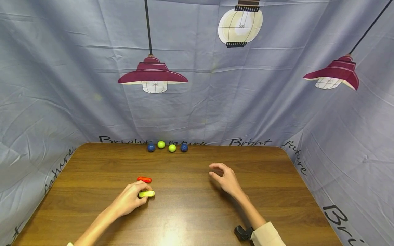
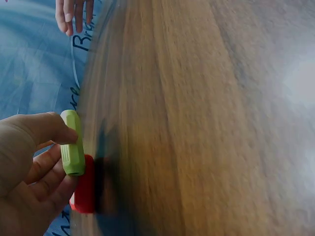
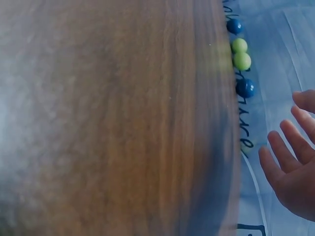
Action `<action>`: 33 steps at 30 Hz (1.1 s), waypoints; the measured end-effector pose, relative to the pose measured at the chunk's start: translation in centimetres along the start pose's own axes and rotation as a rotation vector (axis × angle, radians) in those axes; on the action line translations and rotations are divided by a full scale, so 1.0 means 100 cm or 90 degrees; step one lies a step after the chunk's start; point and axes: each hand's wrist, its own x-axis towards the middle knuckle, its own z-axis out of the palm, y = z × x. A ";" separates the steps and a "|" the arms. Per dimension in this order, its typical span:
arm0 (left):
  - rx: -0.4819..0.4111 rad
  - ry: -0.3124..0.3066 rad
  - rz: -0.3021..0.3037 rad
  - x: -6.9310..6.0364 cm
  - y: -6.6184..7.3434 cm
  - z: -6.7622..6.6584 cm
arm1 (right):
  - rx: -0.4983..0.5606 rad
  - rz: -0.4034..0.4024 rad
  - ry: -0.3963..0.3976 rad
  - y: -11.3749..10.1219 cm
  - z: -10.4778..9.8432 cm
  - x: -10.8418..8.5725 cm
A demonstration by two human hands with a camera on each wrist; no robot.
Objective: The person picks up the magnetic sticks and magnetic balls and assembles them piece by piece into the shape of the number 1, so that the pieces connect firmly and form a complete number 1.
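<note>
Between the thumb and fingers of my left hand (image 1: 128,199), a short, stubby lime-green stick (image 1: 147,193) is pinched over the left part of the table. In the left wrist view the stick (image 2: 72,147) has rounded edges and a ridged side; its exact kind is unclear. Just beyond that hand a similar red stick (image 1: 144,179) lies on the wood, partly covered by the green one in the left wrist view. My right hand (image 1: 227,181) hovers over the table's right half, fingers spread and loosely bent, holding nothing.
Along the back edge of the brown wooden table (image 1: 191,218) sit blue balls (image 1: 150,147) and lime-green balls (image 1: 172,148) in a row. A grey-blue printed curtain (image 1: 197,102) hangs behind and at both sides. A black wrist device (image 1: 243,233) is by the right sleeve.
</note>
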 end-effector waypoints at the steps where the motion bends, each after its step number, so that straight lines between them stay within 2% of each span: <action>1: -0.006 -0.001 -0.007 0.002 0.001 0.000 | -0.002 0.002 0.000 0.000 0.001 0.001; 13: -0.085 0.006 -0.051 0.021 0.011 0.012 | -0.023 -0.010 -0.003 -0.001 0.003 0.010; 22: -0.225 -0.015 -0.166 0.033 0.018 0.021 | -0.032 -0.003 -0.010 0.001 0.006 0.017; 33: -0.357 -0.005 -0.241 0.045 0.028 0.036 | -0.025 0.011 -0.031 0.003 0.014 0.032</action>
